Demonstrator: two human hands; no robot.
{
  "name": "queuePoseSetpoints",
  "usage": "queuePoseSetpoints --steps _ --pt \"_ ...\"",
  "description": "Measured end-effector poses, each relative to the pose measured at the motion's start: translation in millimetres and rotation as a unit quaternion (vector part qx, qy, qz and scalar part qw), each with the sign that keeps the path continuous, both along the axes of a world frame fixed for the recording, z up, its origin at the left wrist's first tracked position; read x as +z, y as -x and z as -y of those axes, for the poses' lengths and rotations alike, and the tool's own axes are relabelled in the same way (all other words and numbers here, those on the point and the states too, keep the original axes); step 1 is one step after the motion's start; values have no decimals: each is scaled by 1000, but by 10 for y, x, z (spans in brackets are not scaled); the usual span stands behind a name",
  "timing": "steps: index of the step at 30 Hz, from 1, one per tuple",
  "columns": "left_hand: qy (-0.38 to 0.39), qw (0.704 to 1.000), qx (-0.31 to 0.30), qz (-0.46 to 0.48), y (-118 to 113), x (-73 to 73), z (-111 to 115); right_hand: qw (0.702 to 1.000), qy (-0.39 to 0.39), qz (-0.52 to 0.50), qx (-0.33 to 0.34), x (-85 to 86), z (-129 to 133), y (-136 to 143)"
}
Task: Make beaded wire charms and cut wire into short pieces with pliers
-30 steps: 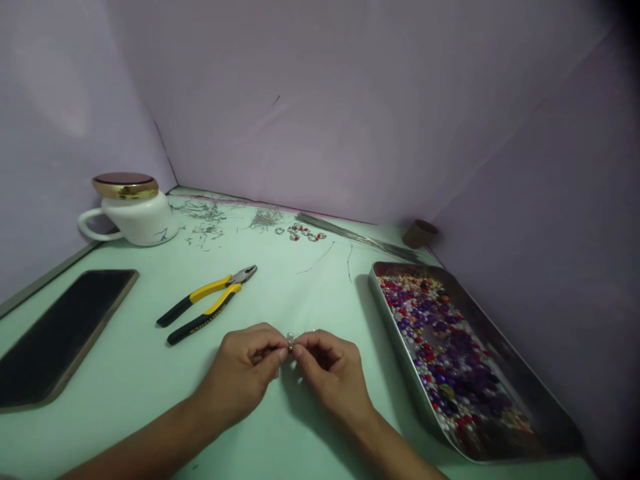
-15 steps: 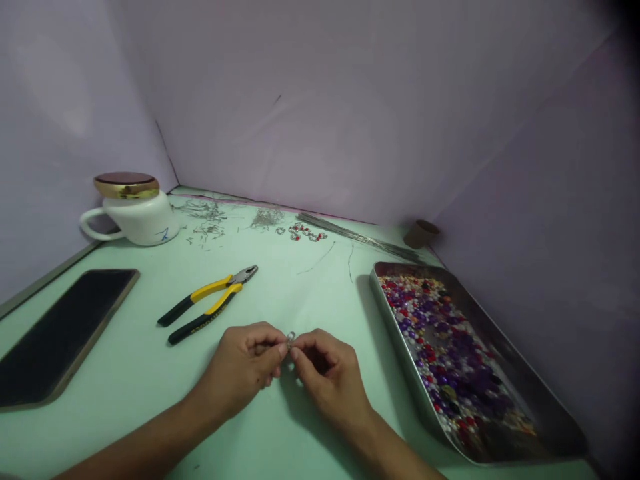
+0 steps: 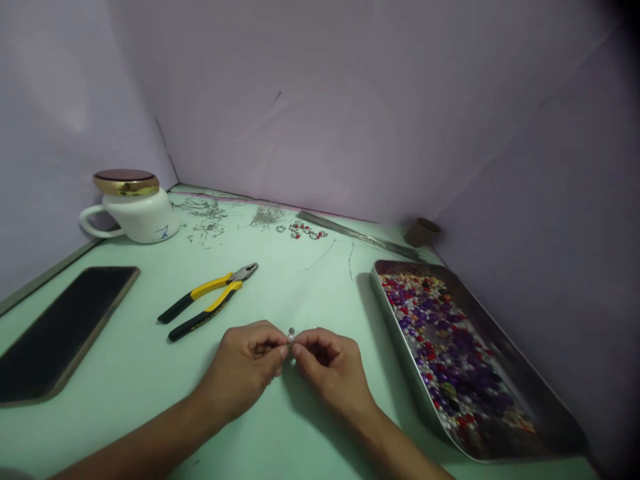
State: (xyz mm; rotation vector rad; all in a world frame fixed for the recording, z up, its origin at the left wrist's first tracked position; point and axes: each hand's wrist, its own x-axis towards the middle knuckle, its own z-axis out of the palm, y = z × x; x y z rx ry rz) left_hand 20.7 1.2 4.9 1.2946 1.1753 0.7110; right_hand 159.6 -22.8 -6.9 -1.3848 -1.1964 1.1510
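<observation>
Between my fingertips is a small beaded wire piece [image 3: 291, 335] with clear, shiny beads; its lower part is hidden by my fingers. My left hand [image 3: 253, 357] pinches it from the left, thumb against index finger. From the right, my right hand [image 3: 327, 363] pinches the same piece, its thumb and index finger almost touching those of my left. Pliers [image 3: 213, 300] with yellow and black handles lie on the table beyond my left hand, jaws pointing to the back right.
A metal tray [image 3: 400, 350] of mixed beads stands at right. Behind are long wires [image 3: 355, 233], red-beaded links [image 3: 300, 231], wire bits [image 3: 207, 230] and a brown cup-like object [image 3: 423, 232]. At left are a phone [image 3: 65, 333] and a lidded white mug [image 3: 145, 217].
The beaded piece has turned slightly between my fingertips, and its top now stands a little higher. My right hand has shifted very slightly to the right. The pliers have not moved.
</observation>
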Motion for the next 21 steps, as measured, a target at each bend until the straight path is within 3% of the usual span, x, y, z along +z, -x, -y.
queuePoseSetpoints --steps 17,21 --pt "-19 998 -44 29 53 8 -22 996 39 -61 48 51 -4 -25" --pt "40 996 -45 67 70 -12 -45 997 30 -59 44 56 2 -21"
